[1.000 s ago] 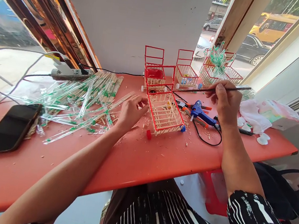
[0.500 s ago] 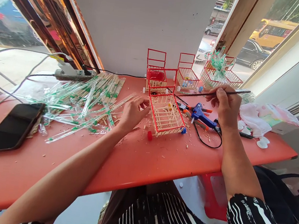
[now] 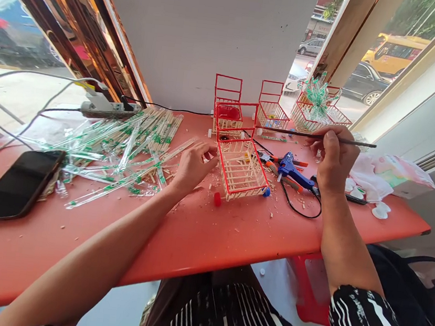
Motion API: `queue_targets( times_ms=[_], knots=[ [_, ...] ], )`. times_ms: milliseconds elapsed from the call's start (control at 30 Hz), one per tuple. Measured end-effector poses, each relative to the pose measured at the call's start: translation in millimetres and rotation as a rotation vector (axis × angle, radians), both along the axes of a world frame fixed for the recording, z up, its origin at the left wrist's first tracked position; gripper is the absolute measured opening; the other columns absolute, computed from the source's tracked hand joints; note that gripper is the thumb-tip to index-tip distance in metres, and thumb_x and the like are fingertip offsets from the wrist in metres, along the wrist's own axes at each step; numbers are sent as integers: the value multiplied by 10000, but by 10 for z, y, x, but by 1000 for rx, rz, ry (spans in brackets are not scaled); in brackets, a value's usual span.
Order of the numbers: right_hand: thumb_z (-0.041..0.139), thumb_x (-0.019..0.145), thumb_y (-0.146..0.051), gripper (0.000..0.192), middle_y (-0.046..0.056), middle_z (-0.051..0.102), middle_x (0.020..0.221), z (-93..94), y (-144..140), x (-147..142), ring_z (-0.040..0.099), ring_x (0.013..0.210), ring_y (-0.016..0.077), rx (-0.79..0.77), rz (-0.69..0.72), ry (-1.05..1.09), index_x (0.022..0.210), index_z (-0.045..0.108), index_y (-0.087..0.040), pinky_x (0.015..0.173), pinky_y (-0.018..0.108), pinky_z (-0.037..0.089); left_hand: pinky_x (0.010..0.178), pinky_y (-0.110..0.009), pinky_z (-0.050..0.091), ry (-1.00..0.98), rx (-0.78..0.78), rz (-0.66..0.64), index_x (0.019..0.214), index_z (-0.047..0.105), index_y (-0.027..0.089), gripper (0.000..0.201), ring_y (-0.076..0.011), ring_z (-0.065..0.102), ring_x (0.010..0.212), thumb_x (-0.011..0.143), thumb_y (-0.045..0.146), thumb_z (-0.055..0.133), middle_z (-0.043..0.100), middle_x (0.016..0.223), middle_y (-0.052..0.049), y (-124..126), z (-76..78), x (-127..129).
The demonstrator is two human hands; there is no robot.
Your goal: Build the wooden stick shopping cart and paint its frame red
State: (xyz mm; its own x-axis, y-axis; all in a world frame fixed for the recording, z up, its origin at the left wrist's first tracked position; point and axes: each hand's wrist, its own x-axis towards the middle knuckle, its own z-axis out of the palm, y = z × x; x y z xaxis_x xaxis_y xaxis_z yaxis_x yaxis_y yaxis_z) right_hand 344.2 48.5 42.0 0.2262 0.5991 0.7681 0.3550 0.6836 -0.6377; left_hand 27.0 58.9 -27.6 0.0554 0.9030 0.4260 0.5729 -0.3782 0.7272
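A small model shopping cart [image 3: 241, 167] of pale sticks with red edges and small wheels stands on the red table [image 3: 200, 235]. My left hand [image 3: 192, 164] rests on the table at the cart's left side, fingertips touching its red rim. My right hand [image 3: 332, 158] is raised to the right of the cart and grips a thin dark brush [image 3: 304, 135], which lies nearly level with its tip pointing left, behind the cart. A blue glue gun [image 3: 293, 171] lies between the cart and my right hand.
Wrapped chopsticks [image 3: 124, 146] are piled at the left, with a black phone [image 3: 16, 186] and a power strip [image 3: 105, 107]. More finished carts [image 3: 271, 109] stand at the back by the window. Tissues and white caps [image 3: 382, 175] lie at the right. Wood scraps litter the table.
My right hand has shifted slightly right and levelled the brush, whose tip has lifted. My left hand stays at the cart's rim.
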Motion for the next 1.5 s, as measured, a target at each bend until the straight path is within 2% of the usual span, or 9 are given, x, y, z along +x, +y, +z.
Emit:
queue_targets(
  times_ms=[167, 400, 733, 900, 1067, 1267, 1367, 1500],
  knots=[
    [671, 924, -807, 524, 21, 716, 736, -43, 41, 28, 650, 625, 173, 7, -23, -59, 843, 696, -290, 543, 354, 510, 841, -319, 529, 7, -9, 8, 935, 762, 201, 173, -189, 681, 843, 823, 220, 633, 774, 923, -33, 0, 1, -2],
    [689, 967, -703, 441, 20, 712, 735, -1, -30, -19, 694, 663, 185, 13, 1, -22, 852, 711, -279, 564, 348, 512, 833, -317, 515, -11, -22, 13, 929, 772, 196, 180, -190, 679, 839, 814, 218, 635, 772, 918, -34, -20, 27, 16],
    [691, 941, -799, 517, 20, 716, 725, -11, -19, -9, 688, 653, 180, -10, -11, -49, 844, 712, -291, 544, 348, 532, 831, -315, 520, 0, -29, 29, 925, 777, 196, 184, -188, 681, 827, 804, 214, 640, 777, 912, -30, -23, 45, 21],
    [685, 978, -738, 477, 21, 729, 742, 13, -52, -42, 723, 682, 180, 12, 7, -29, 855, 705, -278, 565, 341, 552, 837, -315, 528, -6, -28, 26, 915, 774, 202, 174, -189, 685, 829, 802, 206, 642, 781, 910, -27, -26, 45, 26],
    [678, 980, -709, 453, 35, 737, 744, 27, -66, -62, 740, 690, 194, -39, -20, -54, 842, 693, -278, 552, 354, 544, 824, -312, 527, -3, -10, 23, 900, 769, 202, 164, -189, 682, 823, 796, 190, 643, 775, 895, -27, -13, 33, 18],
    [710, 982, -680, 448, 41, 720, 727, 3, -1, -51, 757, 691, 201, 5, 34, 45, 842, 690, -256, 513, 332, 521, 836, -320, 523, -8, -8, 9, 912, 764, 196, 165, -192, 679, 828, 807, 206, 637, 768, 903, -36, -1, 14, 10],
    [738, 957, -688, 444, 26, 707, 693, -27, 48, -42, 761, 681, 205, -21, 67, 69, 837, 687, -263, 481, 321, 496, 845, -318, 535, -7, -14, 17, 912, 763, 202, 163, -192, 679, 829, 809, 214, 637, 774, 911, -36, -6, 20, 16],
    [710, 975, -686, 431, 33, 722, 714, -48, 71, -25, 771, 703, 210, -28, 25, 60, 842, 680, -277, 497, 339, 525, 852, -316, 543, 6, -17, 21, 909, 768, 206, 164, -193, 677, 827, 809, 222, 639, 779, 911, -32, -14, 39, 24]
  ],
)
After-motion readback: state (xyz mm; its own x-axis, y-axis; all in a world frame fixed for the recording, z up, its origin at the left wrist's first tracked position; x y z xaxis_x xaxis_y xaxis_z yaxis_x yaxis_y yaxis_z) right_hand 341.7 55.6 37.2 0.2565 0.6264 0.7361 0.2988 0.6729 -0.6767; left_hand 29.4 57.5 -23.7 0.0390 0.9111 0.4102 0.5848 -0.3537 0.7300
